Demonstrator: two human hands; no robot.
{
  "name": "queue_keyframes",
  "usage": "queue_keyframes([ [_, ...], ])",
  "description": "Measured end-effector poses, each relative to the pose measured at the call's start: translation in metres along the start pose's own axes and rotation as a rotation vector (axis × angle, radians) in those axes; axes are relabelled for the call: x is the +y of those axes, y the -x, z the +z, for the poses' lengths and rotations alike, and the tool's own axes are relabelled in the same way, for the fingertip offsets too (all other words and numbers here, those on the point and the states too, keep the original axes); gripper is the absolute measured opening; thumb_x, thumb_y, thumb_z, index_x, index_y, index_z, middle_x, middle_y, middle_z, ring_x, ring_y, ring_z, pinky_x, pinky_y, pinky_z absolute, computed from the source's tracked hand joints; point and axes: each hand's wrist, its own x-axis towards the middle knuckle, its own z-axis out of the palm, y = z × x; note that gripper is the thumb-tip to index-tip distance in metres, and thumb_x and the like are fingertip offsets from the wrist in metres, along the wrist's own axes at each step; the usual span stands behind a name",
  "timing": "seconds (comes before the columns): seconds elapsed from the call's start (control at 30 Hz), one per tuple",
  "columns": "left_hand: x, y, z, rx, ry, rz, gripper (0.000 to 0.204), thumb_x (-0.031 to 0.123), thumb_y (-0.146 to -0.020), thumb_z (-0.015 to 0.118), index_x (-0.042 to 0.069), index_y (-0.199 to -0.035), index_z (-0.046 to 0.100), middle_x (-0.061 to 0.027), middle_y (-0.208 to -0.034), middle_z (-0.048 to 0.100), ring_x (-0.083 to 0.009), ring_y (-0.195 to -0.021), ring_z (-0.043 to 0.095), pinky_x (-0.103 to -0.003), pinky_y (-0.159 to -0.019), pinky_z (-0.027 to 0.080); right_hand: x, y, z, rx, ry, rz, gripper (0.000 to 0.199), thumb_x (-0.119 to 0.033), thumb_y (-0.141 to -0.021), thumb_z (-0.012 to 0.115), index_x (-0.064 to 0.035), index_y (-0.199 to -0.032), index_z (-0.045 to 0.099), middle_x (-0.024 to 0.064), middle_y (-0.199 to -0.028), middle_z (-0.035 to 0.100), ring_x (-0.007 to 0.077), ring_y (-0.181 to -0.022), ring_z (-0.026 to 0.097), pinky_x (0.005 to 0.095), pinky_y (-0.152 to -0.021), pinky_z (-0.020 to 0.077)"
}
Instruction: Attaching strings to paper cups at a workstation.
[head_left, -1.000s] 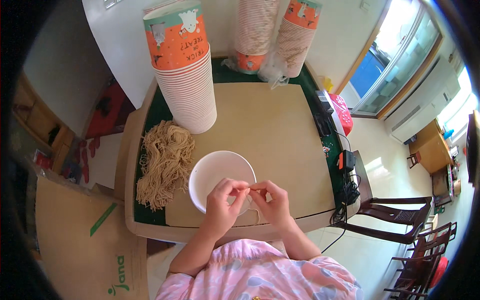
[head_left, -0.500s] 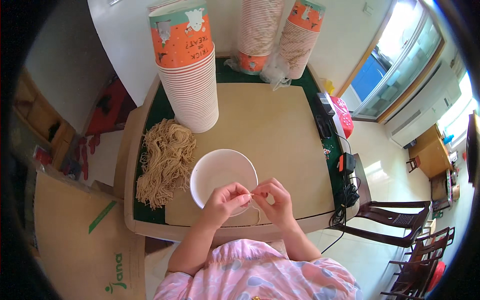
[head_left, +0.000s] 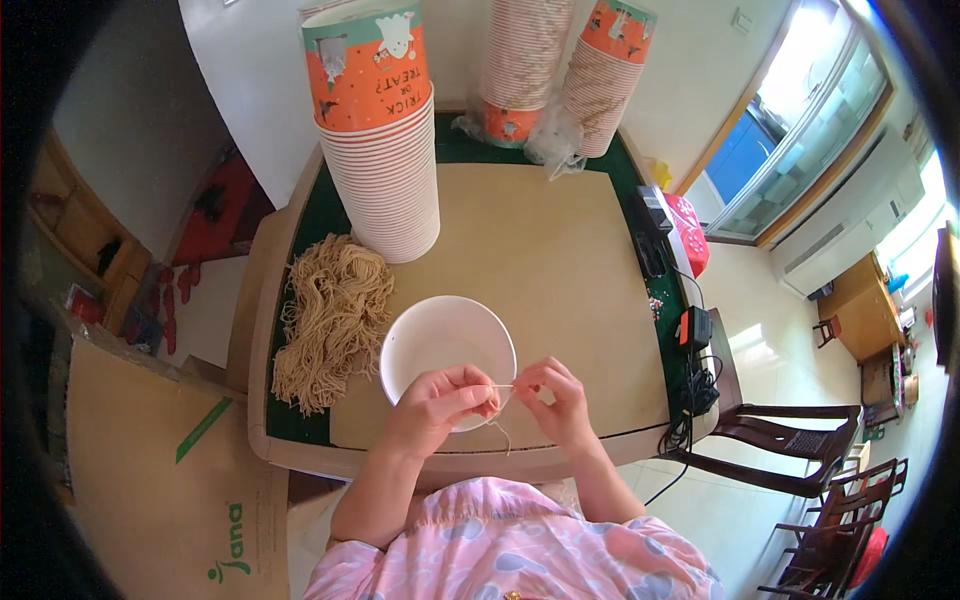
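1. my left hand and my right hand are each pinched, thumb against forefinger, on a thin pale string.
2. the string is above the near right edge of the bowl; between my fingertips its long axis runs left to right, nearly level, and looks taut.
3. a loose tail of it hangs below, bending toward my body and ending near the table's front edge.
4. under the bowl lies a brown board, on a green tabletop with a pale rim.
5. left of the bowl, a heap of tan yarn lies partly on the board, partly on the green.
6. cables and small black boxes line the right side; past them stand a dark chair and a glass door.
7. the bowl shows a white inner wall; my left hand hides its near part.
8. the tall stack holds many cups, one nested in another; two more stacks stand behind, with clear plastic at their feet.
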Motion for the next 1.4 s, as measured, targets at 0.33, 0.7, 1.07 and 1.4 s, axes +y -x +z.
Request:
queue_keyframes([
  [0.33,0.035,0.031,-0.004,0.047,-0.02,0.2,0.033,0.005,-0.091,0.054,0.001,-0.124,0.049,-0.018,-0.081,0.066,-0.0286,-0.077,0.068,-0.038,-0.079,0.054,0.047,-0.133,-0.076,-0.356,-0.284,0.27,0.007,-0.007,-0.088,0.064,-0.0008,-0.091,0.063,0.0066,-0.094,0.067,0.0092,-0.085,0.059,0.0234,-0.076,0.0461],
  [0.7,0.017,0.024,-0.003,-0.023,-0.025,0.51,0.028,0.008,-0.098,0.047,-0.006,-0.121,0.055,-0.0189,-0.111,0.064,-0.0273,-0.108,0.062,-0.039,-0.096,0.049,-0.033,-0.153,-0.047,-0.083,-0.143,0.141,0.017,-0.004,-0.086,0.064,-0.0019,-0.103,0.065,0.0,-0.086,0.064,0.008,-0.077,0.06,0.0229,-0.073,0.0477],
  [1.07,-0.002,0.008,0.016,-0.137,-0.289,0.534,0.029,0.007,-0.098,0.047,-0.001,-0.125,0.055,-0.0155,-0.118,0.062,-0.0227,-0.111,0.059,-0.035,-0.096,0.047,-0.044,0.021,-0.011,-0.489,-0.431,0.559,0.017,-0.004,-0.092,0.057,0.0004,-0.108,0.06,0.0063,-0.081,0.065,0.0117,-0.078,0.063,0.0262,-0.071,0.0518],
  [1.4,-0.037,0.019,0.022,-0.139,-0.364,0.273,0.031,0.003,-0.096,0.048,0.0,-0.125,0.055,-0.0137,-0.124,0.059,-0.0192,-0.112,0.057,-0.031,-0.097,0.045,-0.03,0.038,0.006,-0.165,-0.664,0.606,0.017,-0.008,-0.094,0.057,0.0043,-0.106,0.062,0.0114,-0.095,0.068,0.0159,-0.088,0.066,0.028,-0.078,0.0542],
])
